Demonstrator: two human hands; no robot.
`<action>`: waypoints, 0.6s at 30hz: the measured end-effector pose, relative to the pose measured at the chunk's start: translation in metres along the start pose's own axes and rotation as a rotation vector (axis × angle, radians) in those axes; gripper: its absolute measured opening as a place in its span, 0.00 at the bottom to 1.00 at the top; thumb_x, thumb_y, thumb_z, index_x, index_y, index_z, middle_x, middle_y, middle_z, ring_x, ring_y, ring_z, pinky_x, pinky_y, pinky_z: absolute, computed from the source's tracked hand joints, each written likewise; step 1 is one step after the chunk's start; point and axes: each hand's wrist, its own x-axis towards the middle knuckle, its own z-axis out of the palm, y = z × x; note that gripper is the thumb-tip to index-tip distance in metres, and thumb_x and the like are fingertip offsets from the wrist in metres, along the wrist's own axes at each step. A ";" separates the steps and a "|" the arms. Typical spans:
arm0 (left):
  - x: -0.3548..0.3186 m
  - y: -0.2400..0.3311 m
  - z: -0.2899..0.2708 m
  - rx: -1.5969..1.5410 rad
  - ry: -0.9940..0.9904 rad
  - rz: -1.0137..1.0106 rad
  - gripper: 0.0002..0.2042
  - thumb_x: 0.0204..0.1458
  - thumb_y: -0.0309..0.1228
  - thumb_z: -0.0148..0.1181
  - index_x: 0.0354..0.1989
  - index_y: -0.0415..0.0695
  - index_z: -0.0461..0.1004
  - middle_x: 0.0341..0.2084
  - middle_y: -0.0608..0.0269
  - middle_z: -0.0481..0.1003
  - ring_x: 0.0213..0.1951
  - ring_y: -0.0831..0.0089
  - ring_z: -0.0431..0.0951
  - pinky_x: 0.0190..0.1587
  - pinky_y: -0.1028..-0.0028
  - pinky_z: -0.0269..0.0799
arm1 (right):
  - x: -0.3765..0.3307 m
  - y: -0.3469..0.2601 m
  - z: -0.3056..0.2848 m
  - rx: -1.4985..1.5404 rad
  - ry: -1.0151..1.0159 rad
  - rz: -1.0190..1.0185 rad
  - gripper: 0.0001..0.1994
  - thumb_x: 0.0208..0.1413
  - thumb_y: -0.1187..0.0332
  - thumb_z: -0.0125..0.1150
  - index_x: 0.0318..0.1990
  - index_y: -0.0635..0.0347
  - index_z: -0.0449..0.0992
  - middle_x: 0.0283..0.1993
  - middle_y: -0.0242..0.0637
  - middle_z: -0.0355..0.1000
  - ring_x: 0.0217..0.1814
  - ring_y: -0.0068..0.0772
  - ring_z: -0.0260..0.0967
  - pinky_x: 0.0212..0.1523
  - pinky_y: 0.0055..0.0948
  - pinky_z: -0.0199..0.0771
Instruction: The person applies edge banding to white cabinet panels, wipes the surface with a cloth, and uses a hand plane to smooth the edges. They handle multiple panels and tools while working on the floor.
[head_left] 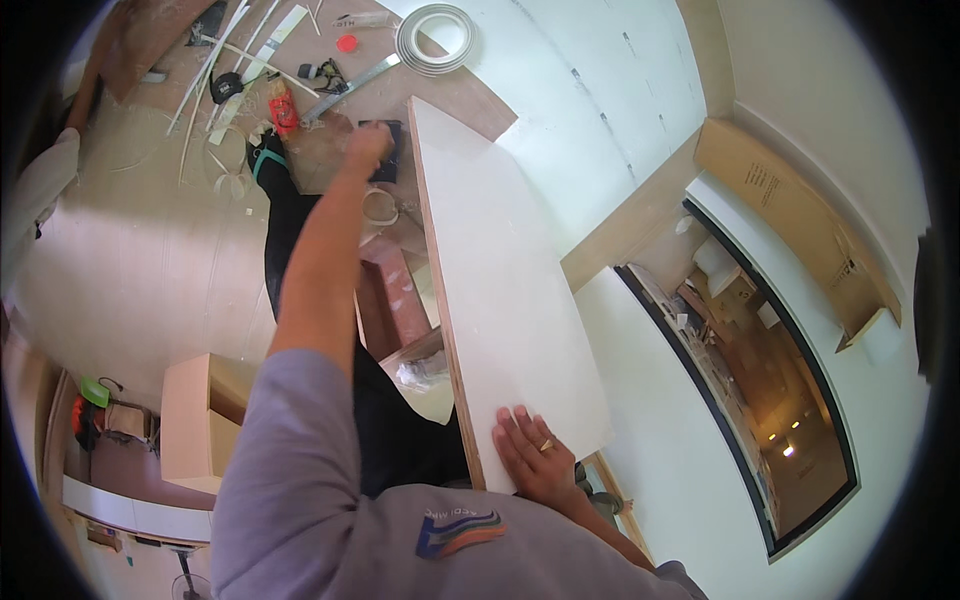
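Note:
A long white board (515, 290) with a bare wooden edge lies in front of me, running away from my body. My right hand (538, 455), a ring on one finger, rests flat on its near end with the fingers stretched out. Beyond the board's left edge, my left arm reaches far forward. My left hand (370, 150) is closed, right at a dark blue flat piece (393, 165); its fingertips are hidden, so I cannot make out what it grips. A pale ring-shaped roll (380, 207) sits just nearer than that hand.
Ahead lie a coil of white edge banding (404, 40), a red-orange packet (283, 108), a black tape measure (226, 87), a red cap (346, 43) and thin strips (205, 75). A cardboard sheet (800, 220) leans at right. A box (190, 420) stands at left; another person's arm (60, 165) shows.

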 end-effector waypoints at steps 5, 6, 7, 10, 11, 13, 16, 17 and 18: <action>-0.119 0.097 -0.084 -1.447 -0.715 0.048 0.24 0.70 0.46 0.44 0.64 0.41 0.70 0.37 0.48 0.78 0.24 0.68 0.76 0.23 0.74 0.71 | -0.001 -0.001 -0.016 0.013 0.034 0.068 0.29 0.57 0.60 0.61 0.65 0.65 0.72 0.71 0.52 0.69 0.71 0.57 0.70 0.66 0.54 0.73; -0.143 0.109 -0.094 -1.502 -0.752 0.110 0.25 0.70 0.46 0.43 0.65 0.39 0.68 0.37 0.46 0.77 0.23 0.68 0.74 0.22 0.74 0.70 | 0.004 -0.001 -0.033 0.034 0.034 0.069 0.31 0.55 0.61 0.63 0.65 0.65 0.72 0.71 0.53 0.69 0.71 0.57 0.70 0.66 0.53 0.73; -0.164 0.119 -0.100 -1.559 -0.791 0.178 0.27 0.70 0.47 0.42 0.65 0.37 0.67 0.37 0.45 0.77 0.22 0.68 0.73 0.21 0.74 0.69 | 0.008 0.002 -0.049 0.048 0.031 0.069 0.32 0.53 0.61 0.65 0.65 0.66 0.72 0.70 0.53 0.69 0.71 0.57 0.70 0.66 0.51 0.74; -0.206 0.140 -0.111 -1.603 -0.789 0.284 0.27 0.70 0.48 0.42 0.66 0.37 0.66 0.37 0.43 0.77 0.20 0.71 0.71 0.21 0.76 0.69 | 0.011 0.031 -0.084 0.075 0.079 0.023 0.35 0.47 0.62 0.66 0.65 0.67 0.72 0.68 0.55 0.71 0.68 0.58 0.72 0.65 0.50 0.75; -0.212 0.143 -0.113 -1.598 -0.774 0.301 0.27 0.70 0.48 0.43 0.66 0.37 0.66 0.37 0.42 0.77 0.19 0.72 0.70 0.22 0.78 0.69 | 0.017 0.042 -0.097 0.113 0.134 0.014 0.36 0.45 0.62 0.64 0.66 0.66 0.72 0.67 0.56 0.72 0.67 0.58 0.73 0.66 0.49 0.75; -0.212 0.141 -0.110 -1.573 -0.712 0.331 0.27 0.70 0.49 0.43 0.68 0.40 0.64 0.39 0.43 0.77 0.21 0.71 0.71 0.22 0.76 0.69 | 0.032 0.065 -0.140 0.165 0.114 -0.039 0.38 0.46 0.58 0.62 0.68 0.65 0.71 0.67 0.54 0.72 0.67 0.54 0.74 0.64 0.44 0.76; -0.208 0.131 -0.091 -1.422 -0.430 0.265 0.29 0.70 0.50 0.45 0.69 0.39 0.64 0.40 0.47 0.78 0.23 0.70 0.73 0.23 0.75 0.69 | 0.047 0.098 -0.192 0.065 0.211 0.002 0.31 0.44 0.65 0.63 0.60 0.67 0.77 0.57 0.52 0.79 0.56 0.49 0.82 0.58 0.36 0.78; -0.193 0.123 -0.087 -1.286 -0.329 0.229 0.29 0.69 0.49 0.48 0.69 0.41 0.64 0.41 0.48 0.79 0.25 0.70 0.74 0.24 0.76 0.70 | 0.049 0.111 -0.209 0.087 0.233 0.071 0.28 0.45 0.67 0.65 0.57 0.68 0.78 0.53 0.47 0.80 0.51 0.44 0.81 0.55 0.34 0.77; -0.176 0.111 -0.078 -1.156 -0.252 0.177 0.29 0.68 0.49 0.51 0.70 0.42 0.63 0.42 0.49 0.79 0.27 0.71 0.76 0.25 0.77 0.71 | 0.046 0.119 -0.222 0.105 0.250 0.165 0.25 0.47 0.69 0.67 0.55 0.68 0.79 0.49 0.43 0.82 0.46 0.38 0.81 0.53 0.32 0.76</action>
